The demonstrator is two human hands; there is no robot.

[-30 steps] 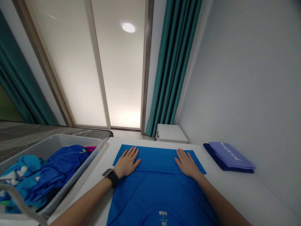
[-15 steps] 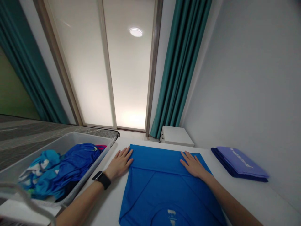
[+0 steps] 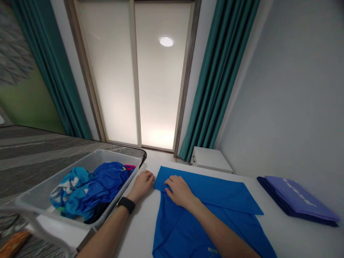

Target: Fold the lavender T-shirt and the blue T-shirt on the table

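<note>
A blue shirt (image 3: 215,193) lies on the white table (image 3: 139,215), its far edge folded over into a wide flap that juts out at the right. My right hand (image 3: 178,190) rests on the flap's left part, fingers apart, holding nothing. Just left of the shirt's far left corner, my left hand (image 3: 144,182) is on the table with its fingers curled; whether they hold anything is hidden. A dark watch (image 3: 127,204) is on my left wrist.
At left stands a translucent bin (image 3: 44,179) with crumpled blue clothes (image 3: 104,182). Folded purple and navy clothes (image 3: 301,199) lie at the right by the wall. Beyond the table are a white cabinet (image 3: 211,159) and teal curtains (image 3: 217,89).
My right hand has moved left across the shirt, and my left fingers have curled. The shirt's far part is now a wider flap. The camera view has shifted left.
</note>
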